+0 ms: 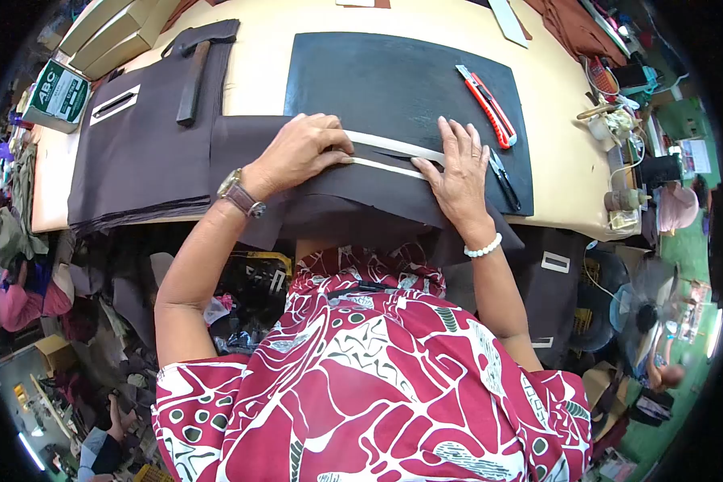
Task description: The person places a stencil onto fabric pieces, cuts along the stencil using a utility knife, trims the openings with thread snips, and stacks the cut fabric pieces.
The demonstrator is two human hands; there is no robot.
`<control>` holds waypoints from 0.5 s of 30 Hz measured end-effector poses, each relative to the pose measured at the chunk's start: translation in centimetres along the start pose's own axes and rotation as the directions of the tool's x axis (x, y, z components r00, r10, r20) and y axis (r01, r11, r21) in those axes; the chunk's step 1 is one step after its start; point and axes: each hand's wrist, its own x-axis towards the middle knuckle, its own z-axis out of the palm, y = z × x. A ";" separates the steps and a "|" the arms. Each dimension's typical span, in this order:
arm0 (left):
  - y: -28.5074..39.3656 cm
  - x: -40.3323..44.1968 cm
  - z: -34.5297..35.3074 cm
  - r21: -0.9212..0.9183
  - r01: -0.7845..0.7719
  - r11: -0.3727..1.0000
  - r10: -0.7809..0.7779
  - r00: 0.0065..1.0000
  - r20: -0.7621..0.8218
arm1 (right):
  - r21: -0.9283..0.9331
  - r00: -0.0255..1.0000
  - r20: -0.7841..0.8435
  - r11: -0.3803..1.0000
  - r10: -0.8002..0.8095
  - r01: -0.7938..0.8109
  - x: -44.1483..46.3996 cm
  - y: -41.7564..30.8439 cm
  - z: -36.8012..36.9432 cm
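Observation:
Dark brown fabric [321,193] lies across the near edge of the table and hangs over it. A slit between two pale strips [394,145] runs across this fabric. At the slit's left end, my left hand [305,153] has its thumb and fingers pinched on the fabric and strips. My right hand [460,173] rests flat at the right end, fingers spread, with the thumb beside the lower strip. Right of that hand, a red utility knife [488,108] and a small black-handled tool [504,183] lie on the dark cutting mat [369,76].
Stacked dark fabric pieces [145,161] lie at the left, with a hammer-like tool [194,84] on top. An ABC box [56,96] stands at the far left. Cluttered small items [614,124] line the right edge. Other people are partly visible at both sides.

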 end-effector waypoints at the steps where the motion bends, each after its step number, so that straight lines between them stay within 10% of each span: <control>1: -0.1 -0.3 0.0 -0.024 0.039 0.999 -0.038 0.999 0.011 | -0.021 1.000 0.013 1.000 -0.013 0.013 0.0 -0.1 0.2; 15: -0.4 -3.7 0.9 0.072 0.230 0.971 -0.196 0.928 -0.316 | -0.019 0.998 0.050 0.999 -0.034 0.035 2.4 -5.1 2.5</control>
